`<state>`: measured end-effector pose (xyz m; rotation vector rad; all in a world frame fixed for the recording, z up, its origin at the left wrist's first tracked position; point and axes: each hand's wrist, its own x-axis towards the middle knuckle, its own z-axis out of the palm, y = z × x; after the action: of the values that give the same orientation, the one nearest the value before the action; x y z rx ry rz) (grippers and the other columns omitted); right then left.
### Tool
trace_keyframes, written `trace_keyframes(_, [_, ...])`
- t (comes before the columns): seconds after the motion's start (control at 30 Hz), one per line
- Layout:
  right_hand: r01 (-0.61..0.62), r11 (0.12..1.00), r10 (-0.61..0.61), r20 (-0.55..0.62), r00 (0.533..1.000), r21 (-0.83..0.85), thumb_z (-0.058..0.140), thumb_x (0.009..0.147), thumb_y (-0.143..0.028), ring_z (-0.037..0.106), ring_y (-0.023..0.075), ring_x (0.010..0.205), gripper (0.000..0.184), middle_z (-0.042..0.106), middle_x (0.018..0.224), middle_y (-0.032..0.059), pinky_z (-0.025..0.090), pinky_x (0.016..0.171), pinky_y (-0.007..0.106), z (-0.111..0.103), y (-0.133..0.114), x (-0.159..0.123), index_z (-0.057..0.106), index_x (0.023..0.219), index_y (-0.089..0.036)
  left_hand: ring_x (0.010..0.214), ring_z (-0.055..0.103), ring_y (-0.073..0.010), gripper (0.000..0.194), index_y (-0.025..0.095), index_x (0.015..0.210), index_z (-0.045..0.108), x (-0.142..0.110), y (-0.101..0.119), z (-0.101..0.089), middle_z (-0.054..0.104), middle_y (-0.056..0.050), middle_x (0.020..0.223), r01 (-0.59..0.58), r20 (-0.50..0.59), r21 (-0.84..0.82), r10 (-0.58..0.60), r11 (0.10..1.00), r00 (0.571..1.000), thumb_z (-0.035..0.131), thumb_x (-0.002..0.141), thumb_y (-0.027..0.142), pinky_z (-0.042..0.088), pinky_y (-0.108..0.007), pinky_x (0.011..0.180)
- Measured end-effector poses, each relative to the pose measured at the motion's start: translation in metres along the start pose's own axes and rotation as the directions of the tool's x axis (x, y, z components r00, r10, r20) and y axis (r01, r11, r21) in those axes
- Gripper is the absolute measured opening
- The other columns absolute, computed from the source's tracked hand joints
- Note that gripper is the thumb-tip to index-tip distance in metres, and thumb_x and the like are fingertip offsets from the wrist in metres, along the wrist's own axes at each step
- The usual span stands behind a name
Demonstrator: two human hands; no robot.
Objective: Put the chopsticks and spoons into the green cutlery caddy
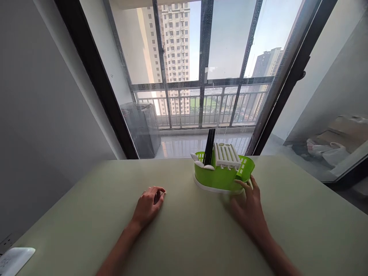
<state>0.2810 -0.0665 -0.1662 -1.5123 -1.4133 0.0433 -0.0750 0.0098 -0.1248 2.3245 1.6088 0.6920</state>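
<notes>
A green cutlery holder (pixel 211 176) on a white base tray (pixel 207 187) stands near the table's far edge. Black chopsticks (pixel 209 147) lean upright in its left part, beside white spoons (pixel 198 162). A white slotted rack (pixel 227 155) sits across its middle. My right hand (pixel 249 205) is at the holder's right end, fingers apart, the fingertips at its lower wall; whether they touch it I cannot tell. The thumb side is blurred. Left of the holder, my left hand (pixel 148 204) lies on the table, fingers curled towards the thumb, with nothing visible in it.
The pale table (pixel 184 237) reaches to a framed glass door, with a balcony behind it. A white device (pixel 17 257) lies at the table's near left corner. A dark cabinet-like appliance (pixel 143 128) stands beyond the glass, and bags (pixel 330 153) lie on the right.
</notes>
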Motion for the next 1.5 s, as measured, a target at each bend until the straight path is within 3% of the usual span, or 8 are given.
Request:
trace_keyframes(0.27, [0.003,0.999,-0.008,0.084,0.996,0.054,0.062,0.086,-0.030,0.026,0.0352,0.149,0.048,0.010,0.166,0.0090,0.033,0.115,0.061,0.004,-0.017,-0.009,0.053,0.133,-0.027,0.084,0.063,-0.0214,0.025,0.024,0.101,0.065,-0.001,0.002,-0.001,0.067,-0.003,0.085,0.007,0.001,-0.006,-0.007,1.000,1.000,0.046,0.096,0.040,0.047,-0.034,0.080])
trace_keyframes(0.5, [0.038,0.993,-0.055,0.147,0.988,0.115,0.061,0.087,-0.026,0.027,0.0344,0.149,0.045,0.007,0.166,0.0060,0.034,0.116,0.060,0.006,-0.033,-0.013,0.055,0.132,-0.029,0.082,0.063,-0.0212,0.026,0.023,0.101,0.066,0.000,0.007,-0.003,0.068,-0.004,0.085,-0.001,-0.005,0.006,0.001,1.000,1.000,0.047,0.094,0.039,0.048,-0.033,0.077])
trace_keyframes(1.13, [0.158,0.967,-0.199,0.205,0.958,0.199,0.059,0.086,-0.017,0.011,0.0357,0.153,0.042,0.005,0.166,0.0015,0.032,0.118,0.061,0.001,-0.054,-0.016,0.060,0.126,-0.029,0.083,0.063,-0.0219,0.032,0.023,0.102,0.066,0.000,0.008,-0.004,0.065,-0.005,0.085,0.008,0.016,0.012,-0.009,1.000,1.000,0.044,0.096,0.046,0.047,-0.032,0.076])
trace_keyframes(1.5, [0.199,0.952,-0.243,0.181,0.953,0.230,0.064,0.084,-0.018,0.014,0.0386,0.152,0.040,0.006,0.167,0.0011,0.032,0.117,0.063,-0.001,-0.060,-0.015,0.064,0.123,-0.028,0.072,0.060,-0.0211,0.029,0.022,0.089,0.063,0.001,0.009,-0.002,0.062,-0.003,0.075,-0.011,-0.047,0.062,0.014,0.998,0.999,0.047,0.094,0.045,0.045,-0.031,0.069])
